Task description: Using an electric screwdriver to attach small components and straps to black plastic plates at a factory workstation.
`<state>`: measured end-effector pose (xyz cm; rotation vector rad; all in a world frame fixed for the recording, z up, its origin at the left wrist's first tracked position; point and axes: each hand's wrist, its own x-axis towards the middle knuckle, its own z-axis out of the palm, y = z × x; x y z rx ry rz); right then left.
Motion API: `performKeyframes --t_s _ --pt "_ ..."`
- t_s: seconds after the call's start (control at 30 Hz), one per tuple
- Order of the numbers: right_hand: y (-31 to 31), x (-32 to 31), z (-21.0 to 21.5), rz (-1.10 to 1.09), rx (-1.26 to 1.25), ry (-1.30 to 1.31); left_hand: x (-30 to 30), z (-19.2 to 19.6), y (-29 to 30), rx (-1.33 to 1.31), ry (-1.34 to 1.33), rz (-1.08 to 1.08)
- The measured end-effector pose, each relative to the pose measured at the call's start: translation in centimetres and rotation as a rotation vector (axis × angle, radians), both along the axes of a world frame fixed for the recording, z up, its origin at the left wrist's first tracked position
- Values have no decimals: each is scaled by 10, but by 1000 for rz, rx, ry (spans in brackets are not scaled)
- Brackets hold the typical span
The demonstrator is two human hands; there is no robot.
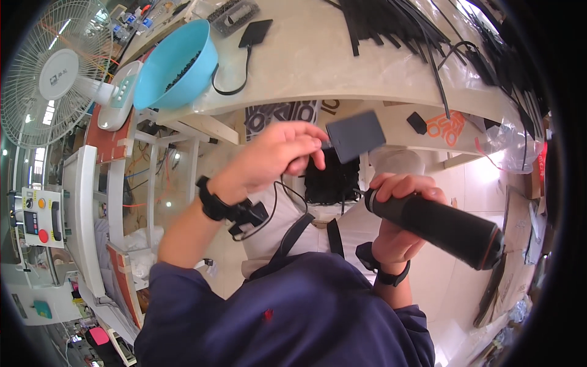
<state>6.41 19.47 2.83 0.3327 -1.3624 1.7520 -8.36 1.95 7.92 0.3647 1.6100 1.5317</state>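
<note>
In front of my lap, my left hand (278,153) is closed at the left edge of a flat black rectangular tag (356,136), pinching it between thumb and fingers. The tag is tilted in the air, just beyond the table's near edge. My right hand (397,241) wraps around a thick black cylindrical electric screwdriver (437,225). Its narrow tip points left toward the space below the tag, and its rear end points to the lower right. Tip and tag are apart. Between my legs lies a dark heap (333,180) of black pieces, partly hidden by the tag.
Ahead stands a pale table (306,55) with a blue bowl (205,58) of small dark parts, a strapped black tag (254,33), a clear box (232,17) and many black straps (391,21). A white fan (58,73) stands left. Another black piece (417,122) lies below the tabletop.
</note>
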Motion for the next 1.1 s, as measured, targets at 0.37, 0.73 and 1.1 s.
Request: performKeyframes --t_s 0.37,0.73,1.1 --pt "-11 4 -1 -34 14 -95 54 -79 -1 174 -415 164" --pt "-15 2 -4 -8 18 -70 70 -90 2 338 -502 128" --pt "-14 -1 -10 39 6 6 91 -63 9 176 -86 26"
